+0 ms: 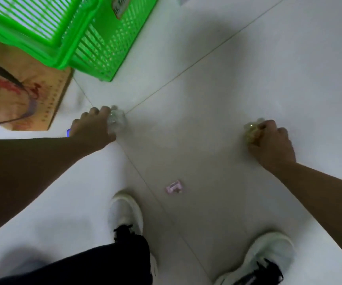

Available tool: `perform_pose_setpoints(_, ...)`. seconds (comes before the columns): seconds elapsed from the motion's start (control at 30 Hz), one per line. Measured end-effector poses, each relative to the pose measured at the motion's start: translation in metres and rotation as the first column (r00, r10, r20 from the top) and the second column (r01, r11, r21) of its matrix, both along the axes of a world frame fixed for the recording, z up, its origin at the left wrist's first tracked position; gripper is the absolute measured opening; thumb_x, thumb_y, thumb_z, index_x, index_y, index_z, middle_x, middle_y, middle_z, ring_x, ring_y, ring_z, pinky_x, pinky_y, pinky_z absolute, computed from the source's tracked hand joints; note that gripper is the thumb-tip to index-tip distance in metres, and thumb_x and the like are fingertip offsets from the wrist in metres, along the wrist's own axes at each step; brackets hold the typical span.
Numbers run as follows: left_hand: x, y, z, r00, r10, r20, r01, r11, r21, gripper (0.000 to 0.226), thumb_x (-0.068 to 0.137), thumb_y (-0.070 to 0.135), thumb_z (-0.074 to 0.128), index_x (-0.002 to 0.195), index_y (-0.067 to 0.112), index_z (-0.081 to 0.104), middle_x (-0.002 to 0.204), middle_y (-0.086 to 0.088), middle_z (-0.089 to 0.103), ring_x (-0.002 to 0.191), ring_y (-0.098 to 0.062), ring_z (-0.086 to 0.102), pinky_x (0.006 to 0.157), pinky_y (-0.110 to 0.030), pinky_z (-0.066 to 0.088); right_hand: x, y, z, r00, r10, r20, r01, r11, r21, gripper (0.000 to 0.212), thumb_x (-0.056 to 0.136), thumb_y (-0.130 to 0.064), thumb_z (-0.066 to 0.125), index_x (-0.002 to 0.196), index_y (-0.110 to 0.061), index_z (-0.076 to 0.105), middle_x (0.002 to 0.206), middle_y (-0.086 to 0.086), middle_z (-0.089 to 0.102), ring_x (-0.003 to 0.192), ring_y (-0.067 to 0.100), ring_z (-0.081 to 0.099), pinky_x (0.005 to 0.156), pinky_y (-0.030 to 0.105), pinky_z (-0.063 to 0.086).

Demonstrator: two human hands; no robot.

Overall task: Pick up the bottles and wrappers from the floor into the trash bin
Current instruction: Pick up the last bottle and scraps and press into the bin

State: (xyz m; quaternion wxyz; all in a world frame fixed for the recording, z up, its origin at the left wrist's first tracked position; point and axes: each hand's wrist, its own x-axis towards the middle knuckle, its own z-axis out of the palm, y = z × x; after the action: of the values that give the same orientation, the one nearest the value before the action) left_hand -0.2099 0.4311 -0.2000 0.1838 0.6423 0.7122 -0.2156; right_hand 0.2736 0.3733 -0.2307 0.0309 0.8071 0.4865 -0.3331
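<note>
My left hand (93, 128) grips a clear crumpled plastic bottle (117, 119) just above the white tiled floor; a bit of blue shows under the palm. Off to the right, my right hand (271, 144) holds a yellowish crumpled item (252, 130), either a bottle or a wrapper, with the fingers curled round it. A small pink wrapper (174, 187) lies on the floor between my hands, closer to my feet.
Green lattice plastic crates (96, 46) stand at the upper left beside a brown cardboard box (20, 95) with a dark strap across it. My white shoes (126, 214) (268, 256) stand at the bottom. Open tiled floor (248, 68) stretches right.
</note>
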Motion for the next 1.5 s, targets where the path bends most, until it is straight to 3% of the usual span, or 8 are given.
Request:
perform_pose_setpoints(0.13,0.013,-0.017,0.048,0.997,0.058,0.041,-0.059,0.998,0.011,0.070,0.073,0.041,0.079,0.132,0.021,0.047,0.112,-0.014,0.059,0.102,-0.044,0.062,0.083,-0.052,0.049,-0.012,-0.026,0.050,0.999,0.028,-0.042,-0.028,1.000,-0.004,0.059,0.085,-0.034,0.077,0.131,-0.031,0.040,0.114,0.013,0.050,0.092,0.046,0.064,0.081,0.053,0.059)
perform_pose_setpoints(0.4,0.060,-0.074,0.175,0.987,0.136,0.088,-0.130,0.990,-0.061,0.072,0.075,0.047,0.077,0.134,0.029,0.042,0.115,-0.007,0.056,0.106,-0.038,0.060,0.086,-0.049,0.050,-0.030,-0.055,0.188,0.990,0.046,-0.136,-0.037,0.997,0.065,0.060,0.079,-0.032,0.079,0.129,-0.032,0.046,0.112,0.007,0.051,0.087,0.033,0.060,0.075,0.037,0.048)
perform_pose_setpoints(0.53,0.073,-0.109,0.236,0.979,0.179,0.096,-0.173,0.983,-0.061,0.072,0.076,0.046,0.078,0.136,0.030,0.041,0.119,-0.005,0.056,0.107,-0.036,0.060,0.082,-0.045,0.044,-0.031,-0.067,0.250,0.985,0.082,-0.152,-0.073,0.995,0.064,0.057,0.079,-0.033,0.079,0.124,-0.037,0.044,0.109,0.004,0.048,0.085,0.031,0.058,0.075,0.036,0.044)
perform_pose_setpoints(0.77,0.072,-0.169,0.320,0.936,0.331,0.122,-0.330,0.944,-0.028,0.072,0.077,0.045,0.079,0.136,0.029,0.042,0.123,-0.006,0.059,0.108,-0.037,0.060,0.088,-0.051,0.051,-0.028,-0.080,0.334,0.962,0.184,-0.201,-0.175,0.983,0.058,0.057,0.077,-0.034,0.078,0.123,-0.039,0.045,0.109,0.002,0.047,0.087,0.030,0.059,0.075,0.035,0.045)
perform_pose_setpoints(1.0,0.065,-0.229,0.343,0.882,0.457,0.119,-0.457,0.889,-0.029,0.072,0.073,0.047,0.078,0.133,0.031,0.042,0.120,-0.005,0.061,0.105,-0.037,0.062,0.080,-0.046,0.044,-0.033,-0.084,0.385,0.941,0.273,-0.202,-0.266,0.962,0.058,0.057,0.078,-0.032,0.079,0.127,-0.034,0.050,0.112,0.006,0.050,0.093,0.032,0.062,0.083,0.042,0.056)
perform_pose_setpoints(1.13,0.056,-0.249,0.342,0.863,0.480,0.158,-0.480,0.876,-0.044,0.076,0.072,0.053,0.076,0.136,0.034,0.040,0.121,-0.002,0.062,0.107,-0.035,0.063,0.084,-0.047,0.048,-0.047,-0.091,0.396,0.944,0.271,-0.189,-0.268,0.962,0.044,0.057,0.079,-0.030,0.080,0.128,-0.033,0.051,0.113,0.007,0.050,0.094,0.032,0.062,0.085,0.043,0.056)
perform_pose_setpoints(1.27,0.034,-0.260,0.341,0.838,0.512,0.189,-0.507,0.858,-0.078,0.093,0.076,0.063,0.073,0.153,0.038,0.027,0.135,0.002,0.062,0.120,-0.032,0.062,0.095,-0.048,0.048,-0.078,-0.099,0.403,0.940,0.289,-0.180,-0.287,0.957,0.038,0.059,0.077,-0.026,0.081,0.130,-0.028,0.054,0.117,0.010,0.056,0.094,0.032,0.065,0.086,0.047,0.059)
perform_pose_setpoints(1.5,-0.059,-0.295,0.359,0.752,0.611,0.246,-0.611,0.787,-0.088,0.115,0.079,0.075,0.070,0.166,0.025,0.015,0.144,-0.004,0.061,0.129,-0.032,0.061,0.101,-0.047,0.052,-0.179,-0.125,0.414,0.915,0.334,-0.225,-0.337,0.941,0.025,0.056,0.078,-0.024,0.080,0.126,-0.031,0.053,0.116,0.009,0.057,0.088,0.023,0.064,0.075,0.037,0.052)
